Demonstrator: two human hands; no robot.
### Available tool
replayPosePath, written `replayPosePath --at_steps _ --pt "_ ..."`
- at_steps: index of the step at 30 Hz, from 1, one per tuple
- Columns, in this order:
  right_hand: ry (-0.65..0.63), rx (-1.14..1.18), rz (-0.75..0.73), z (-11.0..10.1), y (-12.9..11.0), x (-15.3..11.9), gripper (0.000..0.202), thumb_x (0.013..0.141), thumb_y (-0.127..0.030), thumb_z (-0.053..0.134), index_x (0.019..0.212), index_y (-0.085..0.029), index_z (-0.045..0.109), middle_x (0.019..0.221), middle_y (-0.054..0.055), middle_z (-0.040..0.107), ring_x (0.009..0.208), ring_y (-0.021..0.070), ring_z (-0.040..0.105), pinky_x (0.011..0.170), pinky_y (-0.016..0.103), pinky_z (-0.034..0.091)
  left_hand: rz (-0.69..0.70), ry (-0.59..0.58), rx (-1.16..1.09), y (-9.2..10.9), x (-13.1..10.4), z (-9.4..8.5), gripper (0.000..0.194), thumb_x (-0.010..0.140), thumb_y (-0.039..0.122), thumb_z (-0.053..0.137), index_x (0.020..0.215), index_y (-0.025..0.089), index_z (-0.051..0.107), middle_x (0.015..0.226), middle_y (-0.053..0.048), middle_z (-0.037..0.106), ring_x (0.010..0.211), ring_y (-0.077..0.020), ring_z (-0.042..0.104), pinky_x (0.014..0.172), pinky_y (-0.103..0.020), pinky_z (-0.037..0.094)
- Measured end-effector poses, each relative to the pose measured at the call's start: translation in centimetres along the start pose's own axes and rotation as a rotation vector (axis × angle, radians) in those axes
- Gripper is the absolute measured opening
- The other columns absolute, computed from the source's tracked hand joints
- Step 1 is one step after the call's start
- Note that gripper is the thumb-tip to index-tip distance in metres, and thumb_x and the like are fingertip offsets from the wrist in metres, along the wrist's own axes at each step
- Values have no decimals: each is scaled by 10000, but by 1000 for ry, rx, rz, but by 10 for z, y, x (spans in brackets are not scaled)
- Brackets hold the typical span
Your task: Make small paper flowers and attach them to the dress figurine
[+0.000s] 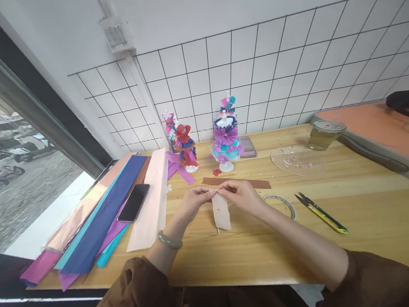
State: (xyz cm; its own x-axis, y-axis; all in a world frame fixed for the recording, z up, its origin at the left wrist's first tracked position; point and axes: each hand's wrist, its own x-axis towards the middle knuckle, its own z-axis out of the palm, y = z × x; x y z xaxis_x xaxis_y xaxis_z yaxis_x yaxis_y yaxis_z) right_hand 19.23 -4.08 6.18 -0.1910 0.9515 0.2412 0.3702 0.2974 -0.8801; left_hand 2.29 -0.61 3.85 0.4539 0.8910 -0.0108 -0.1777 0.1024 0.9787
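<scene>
Head view: both hands are together at the top edge of the small pale pink rectangular paper strip (222, 214), which hangs over the light wooden tabletop (208, 264). Left hand (195, 199) pinches the strip's top-left corner, fingertips on it; right hand (244, 195) pinches the top-right side. A thin pale stick end (218, 230) pokes out below the strip. Pale green bangle (170, 240) on the left wrist.

All relative to the strip:
- Just beyond: long flat brown paper strip (258, 184), small red paper flower (216, 172).
- Farther beyond: white-based stand dressed in purple and turquoise paper (225, 136); beyond-left, one in red and brown paper (185, 145).
- Right: white tape ring (292, 208), then black-and-yellow thread snips (322, 214).
- Beyond-right: clear round plate (280, 170) with small pinkish pieces (307, 165), clear lidded cup of yellowish liquid (323, 137).
- Left: wide pale pink paper sheet (153, 202), black phone (134, 203), navy paper sheet (104, 218).
</scene>
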Motion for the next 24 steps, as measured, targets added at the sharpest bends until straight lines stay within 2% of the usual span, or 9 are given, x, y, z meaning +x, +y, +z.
replayPosePath --at_steps 4,7,11,16,21,24 --pt "-63 38 22 -21 22 0 237 761 -360 505 816 -179 647 767 26 659 684 157 576 605 262 421 -10 9 22 -12 11 19 222 624 300 674 752 118 681 735 -67 673 677 -148 600 694 -282 459" --pt "-67 111 50 -25 36 0 237 746 -359 530 823 -165 643 787 39 666 704 164 593 636 276 443 -8 48 82 -16 15 25 247 617 324 675 766 129 686 751 -65 678 690 -152 603 698 -275 455" --pt "-45 242 80 -18 45 -1 268 723 -380 563 851 -156 637 797 49 674 723 168 612 678 298 468 11 77 124 -19 13 24 251 623 335 668 768 130 680 739 -50 675 667 -139 595 685 -259 452" --pt "-53 319 122 -13 43 -7 296 692 -410 589 848 -165 647 795 45 681 742 179 624 703 323 486 -6 93 152 -26 10 20 254 633 346 659 746 119 653 707 -45 661 632 -125 580 647 -246 448" --pt "-52 337 153 -14 44 -12 286 694 -402 591 834 -158 644 777 38 673 721 168 619 698 322 492 5 71 166 -28 9 22 254 614 343 673 712 121 600 690 -28 635 633 -107 569 636 -230 438" --pt "-58 296 163 -14 46 -13 288 708 -402 577 846 -158 643 776 37 672 719 163 614 690 316 488 6 71 115 -28 8 23 296 588 312 700 791 134 577 714 -13 627 660 -101 575 643 -221 436"
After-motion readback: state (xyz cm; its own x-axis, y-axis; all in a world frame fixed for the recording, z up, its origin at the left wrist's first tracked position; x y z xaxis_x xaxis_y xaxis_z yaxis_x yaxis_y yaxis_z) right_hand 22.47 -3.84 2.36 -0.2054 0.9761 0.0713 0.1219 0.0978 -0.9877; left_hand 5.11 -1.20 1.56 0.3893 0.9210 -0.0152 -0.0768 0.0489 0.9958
